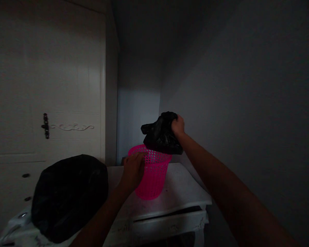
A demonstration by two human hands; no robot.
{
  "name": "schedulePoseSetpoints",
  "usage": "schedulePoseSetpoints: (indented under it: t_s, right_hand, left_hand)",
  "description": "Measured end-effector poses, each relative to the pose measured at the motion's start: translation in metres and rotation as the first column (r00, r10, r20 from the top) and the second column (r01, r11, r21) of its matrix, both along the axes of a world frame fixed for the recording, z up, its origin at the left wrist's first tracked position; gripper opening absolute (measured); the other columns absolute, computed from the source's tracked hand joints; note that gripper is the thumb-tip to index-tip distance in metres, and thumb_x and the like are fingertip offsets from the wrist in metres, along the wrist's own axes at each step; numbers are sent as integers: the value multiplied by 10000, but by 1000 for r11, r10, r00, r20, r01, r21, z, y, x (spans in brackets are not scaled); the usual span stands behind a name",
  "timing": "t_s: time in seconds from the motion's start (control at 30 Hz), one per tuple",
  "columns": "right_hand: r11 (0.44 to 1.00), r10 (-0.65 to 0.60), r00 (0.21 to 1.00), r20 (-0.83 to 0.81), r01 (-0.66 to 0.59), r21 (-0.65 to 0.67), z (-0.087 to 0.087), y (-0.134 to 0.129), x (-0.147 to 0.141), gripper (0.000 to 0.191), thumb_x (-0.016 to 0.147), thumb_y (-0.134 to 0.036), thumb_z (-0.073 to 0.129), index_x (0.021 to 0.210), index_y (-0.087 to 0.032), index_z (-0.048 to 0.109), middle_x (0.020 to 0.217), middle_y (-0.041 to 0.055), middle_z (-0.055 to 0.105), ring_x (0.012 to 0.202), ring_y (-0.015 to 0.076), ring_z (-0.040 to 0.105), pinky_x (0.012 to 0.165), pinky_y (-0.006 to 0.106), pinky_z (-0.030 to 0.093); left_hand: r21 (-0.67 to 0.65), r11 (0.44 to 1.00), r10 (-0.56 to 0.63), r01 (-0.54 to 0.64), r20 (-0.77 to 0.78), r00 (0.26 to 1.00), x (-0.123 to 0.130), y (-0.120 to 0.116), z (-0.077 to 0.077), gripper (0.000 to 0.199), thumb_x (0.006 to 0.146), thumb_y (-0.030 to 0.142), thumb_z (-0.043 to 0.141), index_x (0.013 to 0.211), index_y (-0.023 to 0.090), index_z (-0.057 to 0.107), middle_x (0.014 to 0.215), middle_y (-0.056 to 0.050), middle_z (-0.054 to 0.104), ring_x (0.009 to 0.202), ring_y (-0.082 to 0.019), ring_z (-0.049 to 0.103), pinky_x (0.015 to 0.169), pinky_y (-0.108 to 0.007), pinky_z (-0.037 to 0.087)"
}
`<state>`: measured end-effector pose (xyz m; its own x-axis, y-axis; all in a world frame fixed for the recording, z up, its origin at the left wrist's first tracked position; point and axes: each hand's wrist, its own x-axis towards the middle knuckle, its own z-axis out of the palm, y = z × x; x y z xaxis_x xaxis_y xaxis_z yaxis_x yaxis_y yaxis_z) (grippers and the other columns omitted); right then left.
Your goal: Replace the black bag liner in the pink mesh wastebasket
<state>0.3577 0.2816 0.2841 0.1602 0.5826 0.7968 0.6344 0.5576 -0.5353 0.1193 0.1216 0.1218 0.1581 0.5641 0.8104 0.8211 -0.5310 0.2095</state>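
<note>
Your right hand pinches a black plastic bag, apparently being positioned; the pink perforated basket below those fingers likely needs steadying by your left hand, grip indeterminable.

Right hand higher than left hand

Grey walls in dim light
A white cabinet with a dark handle fills the upper left; a white table with a drawer stands at lower centre.
</note>
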Motion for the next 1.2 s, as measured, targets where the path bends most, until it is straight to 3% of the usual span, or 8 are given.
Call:
schedulePoseSetpoints:
  t_s: [0.1, 0.23, 0.43, 0.6, 0.77, 0.87, 1.07, 1.2]
  right_hand:
    - [989, 60, 998, -17, -62, -135, -25, 3, -44, 420, 924, -145, 376, 1233, -173, 659, 1287, 137, 700, 1220, 244, 629, 1090, 325, 459]
    - [953, 265, 964, 21, -259, -155, -55, 4, -83, 375, 897, -130, 412, 1155, -207, 673, 1134, 70, 732, 1070, 203, 657, 1020, 314, 488]
    - [853, 492, 871, -10, -484, -195, -84, -1, -94, 432, 838, -104, 439, 1197, -242, 636, 925, -21, 693, 807, 164, 611, 859, 287, 524]
    - [720, 654, 756, -6, -625, -302, -97, -9, -81, 559, 797, -74, 422, 1282, -271, 619, 893, -44, 702, 788, 151, 623, 810, 257, 526]
    - [827, 513, 830, 218, -410, -385, -102, -6, -44, 380, 765, -58, 443, 973, -191, 732, 1011, 30, 757, 999, 186, 662, 939, 275, 504]
    - [844, 425, 843, 329, -238, -480, -104, -7, -27, 363, 748, -65, 519, 1006, -178, 748, 1041, 56, 773, 1014, 204, 669, 955, 293, 503]
    - [732, 680, 614, 401, -533, -424, -103, -22, -35, 491, 724, -90, 612, 1186, -208, 729, 1136, 10, 762, 1026, 184, 675, 907, 260, 507]
    - [861, 481, 753, 448, -309, -405, -101, -12, -14, 244, 845, -123, 529, 845, -167, 769, 838, 33, 750, 838, 188, 677, 809, 265, 495]
  left_hand:
    - [-52, 996, -67, 79, 196, 978, -2, 27, 23, 363, 1031, 315, 436, 1290, 179, 650, 1318, -146, 719, 1242, -251, 662, 1098, -437, 492]
    - [-294, 954, 52, 56, 347, 936, 3, 56, 47, 459, 990, 437, 565, 1336, 137, 601, 1230, -168, 758, 1114, -260, 735, 971, -372, 550]
    - [-382, 900, 278, -208, 138, 951, -6, 69, 59, 249, 962, 356, 604, 1101, 168, 693, 1071, -139, 784, 1048, -282, 738, 860, -350, 529]
    - [-380, 912, 219, -158, 122, 968, -23, 73, 53, 331, 910, 315, 679, 1205, 171, 641, 1122, -117, 777, 1025, -235, 736, 845, -311, 528]
    - [-385, 905, 202, -182, 11, 979, -39, 73, 50, 276, 874, 125, 550, 1064, 212, 730, 1078, -92, 795, 1010, -230, 731, 876, -325, 526]
    - [-366, 917, 194, -160, 58, 979, -41, 74, 50, 322, 821, 81, 534, 1022, 202, 753, 1088, -103, 787, 1036, -241, 715, 945, -355, 521]
    - [-362, 931, 134, -34, 255, 958, -24, 84, 48, 330, 862, 87, 454, 966, 194, 749, 1017, -87, 787, 1000, -214, 710, 921, -342, 544]
    - [-355, 934, 115, 25, 369, 922, -35, 87, 45, 312, 849, 120, 437, 935, 188, 729, 879, -63, 765, 897, -206, 703, 851, -334, 553]
